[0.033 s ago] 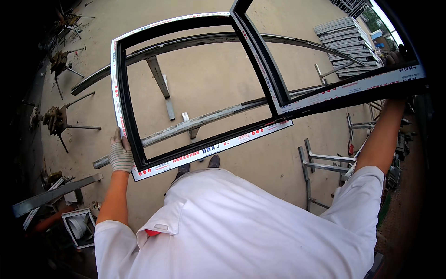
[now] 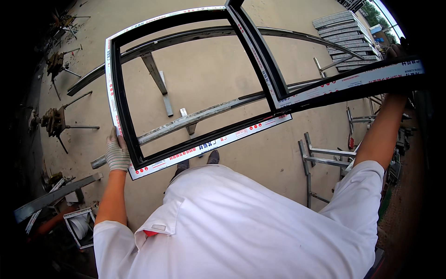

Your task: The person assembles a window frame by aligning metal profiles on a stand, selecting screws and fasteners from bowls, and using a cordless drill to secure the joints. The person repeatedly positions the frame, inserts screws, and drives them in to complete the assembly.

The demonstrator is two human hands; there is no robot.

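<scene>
Tan floor (image 2: 283,153), metal rails (image 2: 200,119) beneath black frame (image 2: 265,76), stacked grey bars (image 2: 346,39) beyond.

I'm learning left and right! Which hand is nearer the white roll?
Left. The left hand is up and slightly right of the white roll; the right hand is much farther right.

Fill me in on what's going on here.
A person is holding a large black frame edged with printed white film. The gloved left hand grips its left side; the right hand, mostly in shadow, is at its far right end. Metal rails show through the opening; whether they touch is unclear.
</scene>
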